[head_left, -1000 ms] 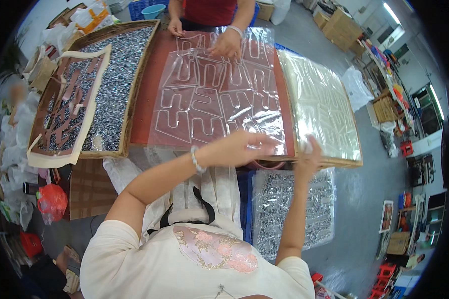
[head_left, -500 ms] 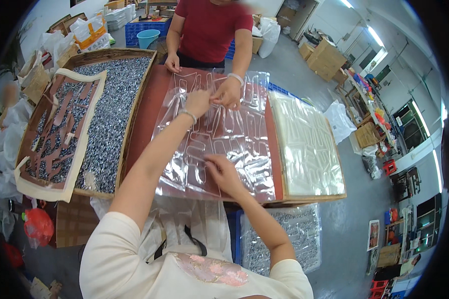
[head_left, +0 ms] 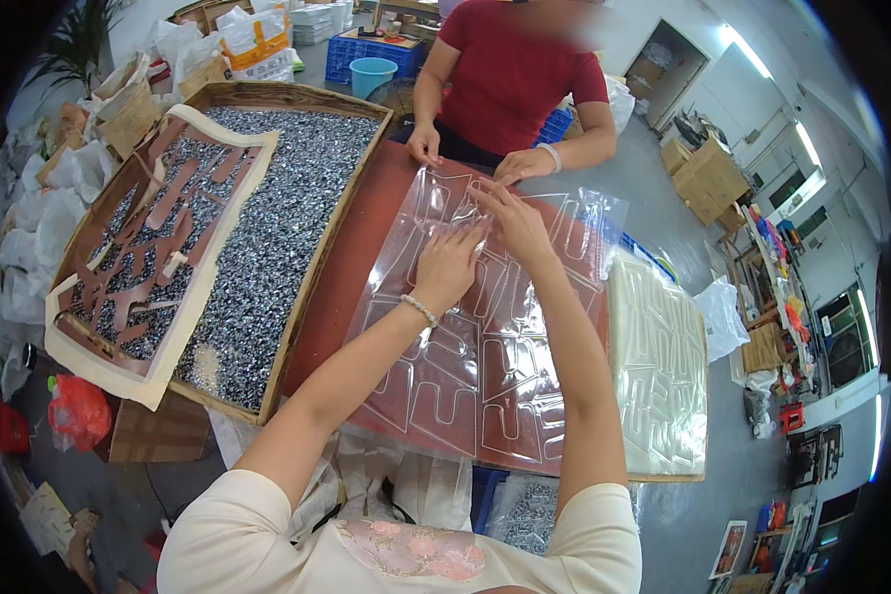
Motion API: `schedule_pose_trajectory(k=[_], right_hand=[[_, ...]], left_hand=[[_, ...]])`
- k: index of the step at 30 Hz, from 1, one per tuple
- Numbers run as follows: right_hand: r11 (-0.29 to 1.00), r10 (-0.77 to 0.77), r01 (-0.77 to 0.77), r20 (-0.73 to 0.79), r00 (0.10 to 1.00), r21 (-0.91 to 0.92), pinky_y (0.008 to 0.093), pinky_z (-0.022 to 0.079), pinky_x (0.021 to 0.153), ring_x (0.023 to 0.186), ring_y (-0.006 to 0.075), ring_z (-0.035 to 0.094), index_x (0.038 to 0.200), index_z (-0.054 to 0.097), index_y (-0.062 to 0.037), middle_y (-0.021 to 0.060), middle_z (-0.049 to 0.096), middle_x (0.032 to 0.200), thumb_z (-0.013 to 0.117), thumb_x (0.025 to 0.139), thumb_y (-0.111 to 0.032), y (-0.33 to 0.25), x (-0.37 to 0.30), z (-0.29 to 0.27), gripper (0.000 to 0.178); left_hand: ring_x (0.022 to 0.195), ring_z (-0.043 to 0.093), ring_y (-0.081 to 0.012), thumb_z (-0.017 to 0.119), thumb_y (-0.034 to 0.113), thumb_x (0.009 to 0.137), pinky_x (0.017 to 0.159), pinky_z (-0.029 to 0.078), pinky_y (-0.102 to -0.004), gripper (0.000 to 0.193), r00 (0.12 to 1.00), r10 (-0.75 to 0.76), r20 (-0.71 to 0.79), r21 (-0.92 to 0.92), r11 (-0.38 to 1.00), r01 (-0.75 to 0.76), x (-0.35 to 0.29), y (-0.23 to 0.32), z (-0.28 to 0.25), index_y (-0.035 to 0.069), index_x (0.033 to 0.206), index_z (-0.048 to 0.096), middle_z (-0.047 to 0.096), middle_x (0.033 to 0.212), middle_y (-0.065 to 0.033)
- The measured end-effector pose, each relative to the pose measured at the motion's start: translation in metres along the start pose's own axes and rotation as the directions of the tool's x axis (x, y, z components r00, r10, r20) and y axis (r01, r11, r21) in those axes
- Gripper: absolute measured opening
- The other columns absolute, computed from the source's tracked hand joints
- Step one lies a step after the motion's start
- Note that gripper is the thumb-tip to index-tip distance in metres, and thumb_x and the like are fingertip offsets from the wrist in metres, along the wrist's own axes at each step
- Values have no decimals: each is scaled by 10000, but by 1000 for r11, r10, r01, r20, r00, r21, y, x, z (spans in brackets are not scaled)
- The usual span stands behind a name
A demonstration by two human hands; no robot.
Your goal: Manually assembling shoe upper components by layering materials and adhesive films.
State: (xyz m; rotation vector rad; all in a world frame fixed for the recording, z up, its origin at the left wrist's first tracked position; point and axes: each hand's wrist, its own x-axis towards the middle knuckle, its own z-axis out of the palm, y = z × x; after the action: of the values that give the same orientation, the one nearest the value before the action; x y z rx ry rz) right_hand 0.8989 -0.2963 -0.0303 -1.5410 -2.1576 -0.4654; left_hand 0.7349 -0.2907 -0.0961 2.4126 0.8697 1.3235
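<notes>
A clear plastic sheet [head_left: 450, 381] with raised outlined shapes lies over the brown-red tabletop in front of me. My left hand [head_left: 449, 265], a beaded bracelet at its wrist, rests flat on the sheet with fingers stretched out. Just to its right, my right hand [head_left: 517, 223] reaches farther over the sheet, its fingers extended and apart. Across the table, a co-worker's hand [head_left: 426, 145] pinches the sheet's far left corner. The co-worker's other hand [head_left: 527, 164] is at the far edge, close to my right fingertips.
On the left stands a wooden tray [head_left: 339, 213] of small glittering dark pieces, with a cut-out stencil [head_left: 218, 233] framed in cream cloth lying over it. A stack of pale, patterned plastic sheets [head_left: 658, 366] sits at the table's right. Below the near edge is a bag of glittery pieces [head_left: 525, 510].
My left hand has drawn back and flattened on the sheet. My right hand has moved from the near part to the far part. The view has shifted, and the co-worker's hands are farther apart from mine.
</notes>
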Motion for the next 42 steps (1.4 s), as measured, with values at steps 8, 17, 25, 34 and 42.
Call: schedule_pose_trajectory(k=[8,17,25,34,42], right_hand=[[983,125,-112,86,988,-144,383,513,770,901,258,639,996,677,-114,46,615,1083,597,799,-107,-19,-26,-23,212],[897,371,-360,-8,929,-258,396,521,735,870,283,628,1194,573,-100,67,567,1202,599,792,-75,-113,-120,-37,404],[819,530,-510,6,848,-261,394,514,775,916,300,608,1248,554,-118,99,557,1246,568,866,-122,-140,-139,2,383],[835,474,-460,-32,880,-302,379,476,761,940,253,572,1245,570,-159,37,587,1208,567,869,-131,-119,-146,19,377],[801,559,-559,-66,826,-216,390,488,799,927,266,595,1255,564,-155,52,554,1266,564,870,-125,-105,-143,12,386]], left_hand=[[1064,560,-318,534,179,872,972,398,-427,422,988,4,152,162,986,-29,-1,16,-29,198,1294,540,587,1187,-182],[1240,453,-346,552,187,864,1067,325,-428,402,931,271,243,268,904,-333,-48,33,-63,215,1264,564,508,1307,-199],[1187,490,-242,582,114,794,992,386,-369,356,836,212,507,428,779,-457,14,-18,-82,124,1149,591,555,1207,-73],[1014,573,-162,575,151,802,904,436,-309,265,667,577,472,275,623,-733,32,-83,-65,103,1059,621,626,1090,-8],[1048,606,-175,605,185,843,917,447,-332,234,781,530,330,238,754,-612,11,-79,-61,108,1056,663,654,1129,-31]])
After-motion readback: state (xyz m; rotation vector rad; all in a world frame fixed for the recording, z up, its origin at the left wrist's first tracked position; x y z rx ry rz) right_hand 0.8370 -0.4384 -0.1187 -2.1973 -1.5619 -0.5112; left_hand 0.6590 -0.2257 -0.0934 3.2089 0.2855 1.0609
